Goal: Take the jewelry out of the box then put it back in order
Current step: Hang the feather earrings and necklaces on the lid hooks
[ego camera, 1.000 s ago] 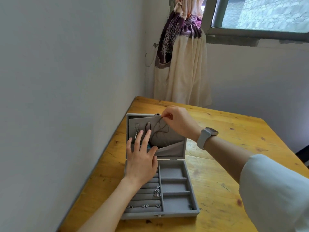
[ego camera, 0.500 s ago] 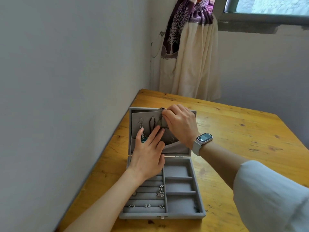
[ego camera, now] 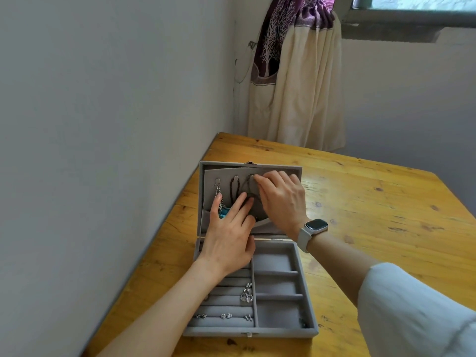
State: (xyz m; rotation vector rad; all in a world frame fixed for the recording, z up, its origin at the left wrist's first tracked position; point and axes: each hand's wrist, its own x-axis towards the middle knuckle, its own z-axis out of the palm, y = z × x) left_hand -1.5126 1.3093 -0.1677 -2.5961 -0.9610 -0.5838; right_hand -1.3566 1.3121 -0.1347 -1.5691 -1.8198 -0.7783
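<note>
Both hands sit lower and closer together on the lid panel than half a second ago, and the right hand (ego camera: 282, 199) has shifted from the panel's middle up to its top edge. Its fingers (ego camera: 260, 179) curl over the rightmost hook, apparently pinching the top of the dark cord necklace (ego camera: 249, 188) that hangs there (the contact itself is hidden under the fingertips). The left hand (ego camera: 229, 235) lies flat with straight fingers against the lower panel, pressing the cord's lower loop and the pouch edge, holding nothing. A second braided cord (ego camera: 235, 188) hangs from the middle hook, and a silver chain with a blue pendant (ego camera: 219, 199) from the left hook. The grey jewelry box (ego camera: 283, 329) stands open on the wooden table (ego camera: 373, 215), its lid upright; small earrings (ego camera: 226, 316) and a silver charm (ego camera: 246, 296) rest in the ring rolls. The cord's long axis runs top to bottom down the panel, from the right fingers to the left ones; the right hand is nearer the hook, so seating or lifting the loop likely falls to it.
</note>
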